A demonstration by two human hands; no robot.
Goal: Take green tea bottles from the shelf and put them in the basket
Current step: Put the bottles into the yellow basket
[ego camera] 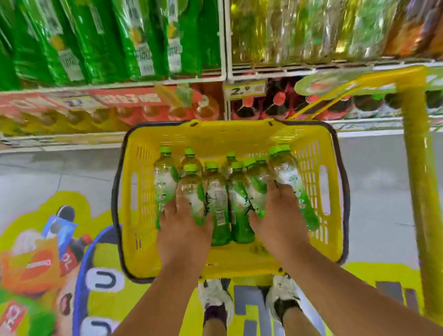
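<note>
Lowering into the yellow basket (317, 242), 2 bottles are held at once: the left hand (183, 229) is wrapped around a green tea bottle (192, 192) and the right hand (274, 216) around another green tea bottle (282, 170), each set of fingers curled closed over the lower body of its bottle. Caps point away from the fingertips, towards the shelf (224, 77). Between the 2 hands, several more bottles (238, 205) lie packed side by side on the basket floor, touching one another; an exact count cannot be made through the blur. One more lies just outside the left fingers, against the basket wall.

A slip is judged the main risk. The bottles look smooth and are gripped low, so a bottle released onto the rounded backs of those already lying could roll sideways. Knuckles could also be pinched between neighbouring bottles if the fingers are opened late. The tall yellow handle (419, 184) stands well beyond the right fingers and is unlikely to interfere.
</note>
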